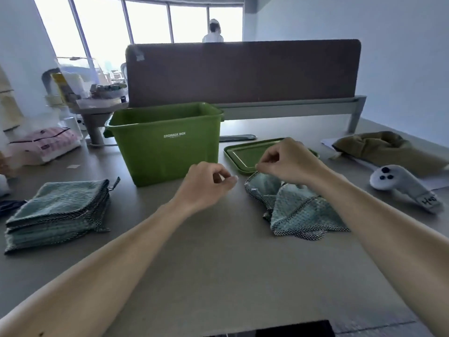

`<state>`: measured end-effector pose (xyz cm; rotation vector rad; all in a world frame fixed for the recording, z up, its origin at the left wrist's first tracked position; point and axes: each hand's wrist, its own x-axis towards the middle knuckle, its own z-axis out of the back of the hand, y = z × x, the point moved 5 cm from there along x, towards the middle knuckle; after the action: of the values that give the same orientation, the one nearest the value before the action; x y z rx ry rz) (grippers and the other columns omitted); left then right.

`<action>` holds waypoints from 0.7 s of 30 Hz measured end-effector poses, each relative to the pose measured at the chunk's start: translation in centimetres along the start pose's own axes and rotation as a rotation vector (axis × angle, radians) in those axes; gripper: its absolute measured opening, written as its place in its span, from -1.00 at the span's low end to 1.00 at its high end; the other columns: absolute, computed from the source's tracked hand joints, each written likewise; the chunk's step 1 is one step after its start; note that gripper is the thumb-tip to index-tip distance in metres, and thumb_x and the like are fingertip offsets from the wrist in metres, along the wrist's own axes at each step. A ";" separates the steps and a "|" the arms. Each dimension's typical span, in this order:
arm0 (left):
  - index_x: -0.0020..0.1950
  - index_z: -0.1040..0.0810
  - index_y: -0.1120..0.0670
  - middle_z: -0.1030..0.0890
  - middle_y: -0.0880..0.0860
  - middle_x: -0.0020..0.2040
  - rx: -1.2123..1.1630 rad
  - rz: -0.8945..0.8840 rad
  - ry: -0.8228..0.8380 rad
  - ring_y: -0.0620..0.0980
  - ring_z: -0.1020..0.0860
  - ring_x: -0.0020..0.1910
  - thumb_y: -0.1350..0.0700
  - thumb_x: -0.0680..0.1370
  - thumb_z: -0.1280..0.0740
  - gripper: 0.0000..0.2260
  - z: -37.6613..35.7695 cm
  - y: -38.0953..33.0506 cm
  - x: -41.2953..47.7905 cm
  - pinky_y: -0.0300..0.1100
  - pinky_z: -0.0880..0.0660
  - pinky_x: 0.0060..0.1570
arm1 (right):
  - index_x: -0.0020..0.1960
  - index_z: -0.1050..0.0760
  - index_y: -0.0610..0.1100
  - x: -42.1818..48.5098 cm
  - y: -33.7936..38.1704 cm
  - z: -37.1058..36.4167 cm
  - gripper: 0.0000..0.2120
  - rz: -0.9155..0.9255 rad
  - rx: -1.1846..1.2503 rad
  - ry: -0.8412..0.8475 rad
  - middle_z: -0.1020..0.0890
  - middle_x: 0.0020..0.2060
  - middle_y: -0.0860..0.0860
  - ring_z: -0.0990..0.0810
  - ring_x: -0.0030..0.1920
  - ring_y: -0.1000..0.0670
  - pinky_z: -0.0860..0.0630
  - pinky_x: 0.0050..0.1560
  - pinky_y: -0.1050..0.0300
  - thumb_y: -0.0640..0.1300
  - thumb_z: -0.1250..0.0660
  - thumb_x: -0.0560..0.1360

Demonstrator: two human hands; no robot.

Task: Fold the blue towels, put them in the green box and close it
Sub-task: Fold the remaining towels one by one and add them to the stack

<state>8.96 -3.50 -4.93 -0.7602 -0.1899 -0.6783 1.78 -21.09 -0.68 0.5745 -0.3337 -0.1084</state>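
On grey table point(218, 263), right of centre: my right hand point(289, 161) pinches hem corner of crumpled blue towel point(301, 207). My left hand point(206, 183) hovers just beside, fingers curled, holding nothing. Green box point(165, 147) stands open behind; lid point(243, 154) flat beside it; folded stack point(58, 210) at left. Risk — thin pinch slips, or one-corner lift leaves towel twisted, fold skewed.

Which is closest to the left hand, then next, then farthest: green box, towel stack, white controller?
From the left hand:
1. Green box, just behind it.
2. Towel stack, off to the left.
3. White controller, far right, past the crumpled towel.
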 end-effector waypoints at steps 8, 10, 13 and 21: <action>0.21 -0.57 0.10 -0.61 -0.03 -0.03 -0.065 0.215 0.241 -0.07 -0.55 -0.08 -0.31 0.47 -0.36 -0.46 -6.7 -0.2 3.4 -0.23 -0.38 -0.22 | 0.08 -0.65 -0.01 -1.8 -6.5 2.4 -0.84 -0.100 -0.157 0.024 -0.66 -0.02 0.08 -0.59 -0.15 0.19 -0.38 -0.01 0.22 -0.06 -0.41 0.51; 0.08 -0.62 0.15 -0.60 -0.02 -0.13 -0.076 0.211 0.261 -0.08 -0.53 -0.17 -0.24 0.44 -0.44 -0.52 -7.5 -0.3 3.9 -0.22 -0.37 -0.24 | 0.20 -0.60 0.00 -1.8 -6.6 2.0 -0.73 -0.043 -0.138 0.071 -0.63 0.19 0.09 -0.57 0.15 0.13 -0.33 0.12 0.23 -0.01 -0.40 0.52; -0.12 -0.61 0.24 -0.53 0.02 -0.32 -0.090 0.169 0.258 -0.06 -0.42 -0.34 -0.04 0.42 -0.52 -0.66 -8.0 -0.6 4.3 -0.14 -0.30 -0.32 | 0.24 -0.59 0.02 -1.5 -6.3 0.7 -0.66 0.034 -0.105 0.154 -0.63 0.20 0.14 -0.55 0.19 0.14 -0.37 0.09 0.30 0.08 -0.42 0.50; -0.25 -0.41 0.09 -0.43 0.13 -0.24 -0.592 0.277 -0.027 0.02 -0.38 -0.21 0.26 0.48 -0.36 -0.83 -6.0 1.3 4.9 -0.08 -0.30 -0.14 | -0.15 -0.64 0.02 -1.1 -6.5 -1.0 -0.94 0.035 -0.181 0.197 -0.58 -0.21 0.24 -0.53 -0.15 0.21 -0.32 -0.22 0.32 0.00 -0.45 0.46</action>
<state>13.13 -9.34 -8.05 -1.3351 0.1005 -0.4581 1.10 -25.76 -5.36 0.3958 -0.1406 -0.0476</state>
